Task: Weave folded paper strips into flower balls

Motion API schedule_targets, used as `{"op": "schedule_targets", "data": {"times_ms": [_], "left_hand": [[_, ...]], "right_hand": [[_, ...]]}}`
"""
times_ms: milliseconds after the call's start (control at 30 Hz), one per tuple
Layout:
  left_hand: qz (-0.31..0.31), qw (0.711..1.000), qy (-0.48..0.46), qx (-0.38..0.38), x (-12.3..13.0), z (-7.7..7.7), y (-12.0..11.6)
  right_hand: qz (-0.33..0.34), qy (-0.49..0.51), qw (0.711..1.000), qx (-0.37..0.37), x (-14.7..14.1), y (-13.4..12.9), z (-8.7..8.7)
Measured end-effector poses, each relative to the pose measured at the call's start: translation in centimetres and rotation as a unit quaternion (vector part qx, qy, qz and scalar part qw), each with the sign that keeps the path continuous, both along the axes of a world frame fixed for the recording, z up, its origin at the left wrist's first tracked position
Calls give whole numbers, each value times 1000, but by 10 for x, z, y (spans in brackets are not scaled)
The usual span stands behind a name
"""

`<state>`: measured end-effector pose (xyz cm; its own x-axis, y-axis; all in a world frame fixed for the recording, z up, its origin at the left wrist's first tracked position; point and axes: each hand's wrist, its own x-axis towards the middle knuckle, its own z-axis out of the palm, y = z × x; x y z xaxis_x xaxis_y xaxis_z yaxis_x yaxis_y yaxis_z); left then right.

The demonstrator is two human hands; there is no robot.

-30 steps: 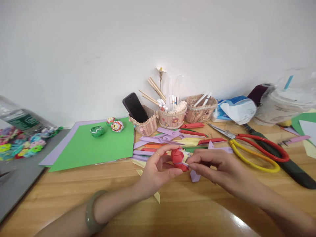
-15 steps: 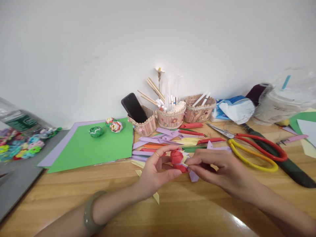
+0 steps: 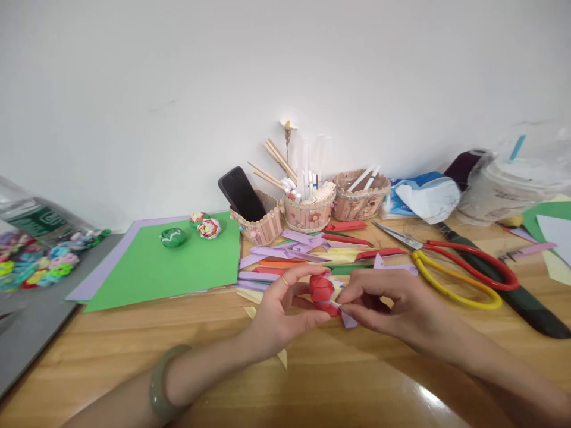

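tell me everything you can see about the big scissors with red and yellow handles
The large scissors with pointed silvery metal blades have one red and one yellow loop, both apparently plastic-coated. They lie flat on the light-brown wooden table, tips towards the wall, blades looking nearly closed. The red loop crosses over a long dark flat object. The right hand isn't touching them.

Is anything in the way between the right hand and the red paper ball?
Nothing that I can see. The right hand's fingertips are right beside the red paper ball, which the left hand holds.
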<state>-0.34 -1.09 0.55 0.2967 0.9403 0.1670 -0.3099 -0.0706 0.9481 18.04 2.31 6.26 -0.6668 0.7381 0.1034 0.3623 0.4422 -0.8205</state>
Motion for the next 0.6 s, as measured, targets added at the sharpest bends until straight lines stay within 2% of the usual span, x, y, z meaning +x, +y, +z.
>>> {"op": "schedule_targets", "data": {"times_ms": [267,500,600], "left_hand": [[16,999,25,11,1,2,-2],[31,999,8,-4,2,-1,2],[44,999,2,-7,2,-3,3]], "right_hand": [[2,9,999,40,1,0,-3],[7,18,990,141,2,1,-6],[-4,21,987,157,2,0,-7]]}}
